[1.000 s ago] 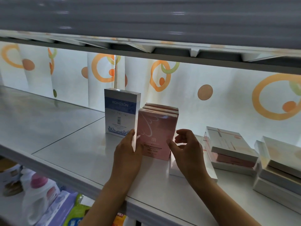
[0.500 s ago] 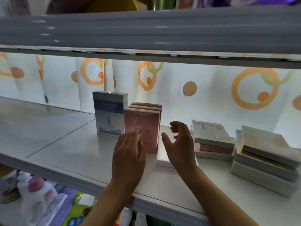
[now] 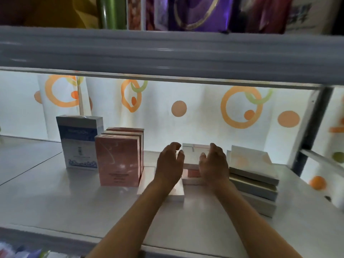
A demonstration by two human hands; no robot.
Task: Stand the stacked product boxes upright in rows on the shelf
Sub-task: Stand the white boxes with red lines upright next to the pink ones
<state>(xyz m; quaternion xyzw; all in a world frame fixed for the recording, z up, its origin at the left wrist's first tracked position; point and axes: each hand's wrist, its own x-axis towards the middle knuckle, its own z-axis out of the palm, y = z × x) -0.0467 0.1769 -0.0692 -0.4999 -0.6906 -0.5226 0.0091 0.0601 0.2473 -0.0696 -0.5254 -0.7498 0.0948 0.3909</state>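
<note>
A blue-and-white box (image 3: pixel 80 142) stands upright at the left of the white shelf (image 3: pixel 55 198). Beside it stands a row of pink boxes (image 3: pixel 119 159), upright, one behind another. A white box (image 3: pixel 178 192) lies flat under my left forearm. Behind it is a short stack of flat boxes (image 3: pixel 192 155), white on top with a pink one lower down. My left hand (image 3: pixel 170 162) and my right hand (image 3: pixel 214 162) are on either side of this stack, fingers spread and curled, close to its sides. Whether they touch it I cannot tell. A taller stack of flat white boxes (image 3: pixel 255 181) lies at the right.
The upper shelf's grey front edge (image 3: pixel 167 53) hangs low over the opening. A metal upright (image 3: pixel 312 131) stands at the right. A curtain with orange rings (image 3: pixel 186 108) backs the shelf. Coloured packages (image 3: pixel 22 252) show below the front edge.
Both hands have left the upright pink boxes and moved right to the short flat stack. The view has shifted to the right and upward.
</note>
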